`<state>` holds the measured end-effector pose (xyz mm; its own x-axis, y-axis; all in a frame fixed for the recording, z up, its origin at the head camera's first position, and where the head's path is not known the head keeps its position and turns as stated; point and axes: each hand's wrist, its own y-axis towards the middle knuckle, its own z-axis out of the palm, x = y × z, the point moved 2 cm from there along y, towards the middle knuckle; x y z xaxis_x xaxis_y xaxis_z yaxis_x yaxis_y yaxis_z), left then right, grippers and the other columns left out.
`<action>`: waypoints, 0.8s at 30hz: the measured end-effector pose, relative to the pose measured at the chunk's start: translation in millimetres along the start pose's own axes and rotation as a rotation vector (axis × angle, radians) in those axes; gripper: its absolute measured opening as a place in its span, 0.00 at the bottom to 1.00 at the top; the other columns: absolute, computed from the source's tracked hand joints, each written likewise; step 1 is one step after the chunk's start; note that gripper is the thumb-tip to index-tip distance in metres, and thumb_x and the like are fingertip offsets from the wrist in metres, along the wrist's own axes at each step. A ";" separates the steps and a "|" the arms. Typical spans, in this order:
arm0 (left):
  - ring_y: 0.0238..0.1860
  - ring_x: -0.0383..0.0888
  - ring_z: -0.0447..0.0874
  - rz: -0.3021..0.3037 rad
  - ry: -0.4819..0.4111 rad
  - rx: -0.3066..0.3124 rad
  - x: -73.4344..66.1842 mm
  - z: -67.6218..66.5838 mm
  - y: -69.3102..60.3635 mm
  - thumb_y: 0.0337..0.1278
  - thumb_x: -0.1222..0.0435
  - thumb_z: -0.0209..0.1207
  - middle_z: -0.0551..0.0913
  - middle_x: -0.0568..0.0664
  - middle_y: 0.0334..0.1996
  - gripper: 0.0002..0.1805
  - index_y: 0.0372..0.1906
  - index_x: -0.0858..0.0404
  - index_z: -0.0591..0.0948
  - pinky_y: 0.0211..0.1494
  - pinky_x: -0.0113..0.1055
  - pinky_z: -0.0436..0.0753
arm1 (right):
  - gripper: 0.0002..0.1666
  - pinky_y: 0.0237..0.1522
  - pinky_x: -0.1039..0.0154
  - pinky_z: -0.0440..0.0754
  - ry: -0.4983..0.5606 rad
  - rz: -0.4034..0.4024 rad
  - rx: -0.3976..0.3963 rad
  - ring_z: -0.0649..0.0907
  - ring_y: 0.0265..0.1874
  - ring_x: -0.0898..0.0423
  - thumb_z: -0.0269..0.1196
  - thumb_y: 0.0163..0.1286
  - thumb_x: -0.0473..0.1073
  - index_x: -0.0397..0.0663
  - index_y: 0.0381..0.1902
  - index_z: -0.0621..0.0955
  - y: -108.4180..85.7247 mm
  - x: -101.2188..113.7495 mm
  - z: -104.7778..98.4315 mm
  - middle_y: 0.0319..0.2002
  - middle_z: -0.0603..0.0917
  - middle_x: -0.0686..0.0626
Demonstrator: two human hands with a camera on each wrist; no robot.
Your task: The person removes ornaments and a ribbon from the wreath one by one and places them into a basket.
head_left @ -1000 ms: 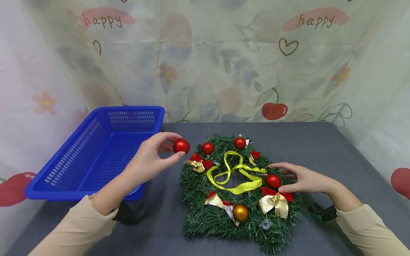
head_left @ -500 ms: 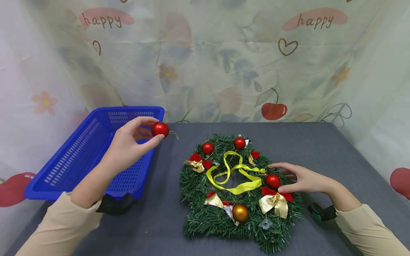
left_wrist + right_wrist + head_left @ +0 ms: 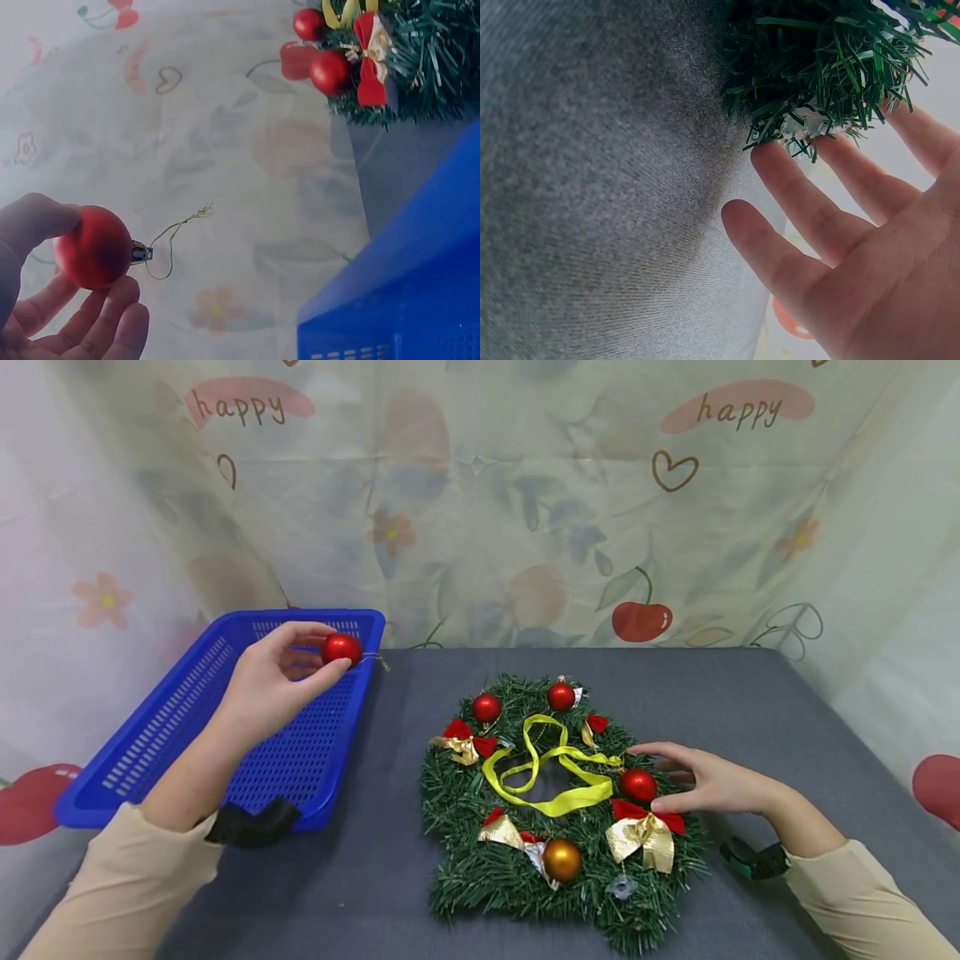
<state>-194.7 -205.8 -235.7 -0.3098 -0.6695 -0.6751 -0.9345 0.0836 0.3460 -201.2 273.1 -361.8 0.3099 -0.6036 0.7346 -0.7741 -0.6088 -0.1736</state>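
My left hand [image 3: 273, 672] holds a red Christmas bauble [image 3: 341, 649] between thumb and fingers, above the right part of the blue basket [image 3: 247, 820]. A gold string loop hangs from the bauble's silver cap, plain in the left wrist view. Flat on the table lies a green wreath [image 3: 480, 885] with several red baubles, red and gold bows, a gold bauble [image 3: 562, 860] and a loose yellow ribbon [image 3: 573, 799]. At the wreath's right edge rests my right hand [image 3: 720, 783], beside another red bauble [image 3: 638, 785]. Its fingers look fairly straight against the needles in the right wrist view.
The perforated basket stands on the left side of the grey-covered table [image 3: 390, 877], its left end partly past the table's edge. A patterned curtain [image 3: 480, 527] hangs behind and along both sides.
My left hand has carried the red bauble left and away, from beside the wreath to over the basket. The right hand and the wreath have stayed in place.
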 end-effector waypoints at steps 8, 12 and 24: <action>0.44 0.44 0.81 -0.046 0.026 0.010 11.8 -11.0 8.7 0.57 0.55 0.60 0.78 0.60 0.53 0.25 0.57 0.62 0.73 0.36 0.12 0.74 | 0.38 0.56 0.34 0.68 -0.008 0.011 -0.003 0.65 0.63 0.28 0.62 0.63 0.46 0.49 0.69 0.61 0.3 -3.5 0.0 0.69 0.59 0.33; 0.48 0.50 0.81 -0.084 0.029 0.038 21.5 -15.1 14.5 0.58 0.53 0.59 0.76 0.62 0.55 0.27 0.59 0.62 0.71 0.36 0.13 0.74 | 0.38 0.56 0.35 0.69 -0.011 0.016 -0.002 0.65 0.63 0.28 0.62 0.63 0.46 0.51 0.69 0.61 0.3 -4.4 -0.4 0.69 0.59 0.34; 0.53 0.57 0.77 -0.146 0.027 0.106 42.5 -18.2 25.4 0.59 0.51 0.58 0.73 0.64 0.58 0.30 0.61 0.63 0.68 0.37 0.16 0.74 | 0.37 0.56 0.35 0.69 -0.017 -0.003 -0.005 0.66 0.63 0.28 0.62 0.63 0.45 0.51 0.68 0.62 0.9 -4.2 0.0 0.68 0.59 0.34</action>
<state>-228.4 -245.6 -243.7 -0.1658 -0.6995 -0.6951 -0.9830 0.0604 0.1736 -203.2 275.1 -365.1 0.3210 -0.6104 0.7241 -0.7760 -0.6079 -0.1684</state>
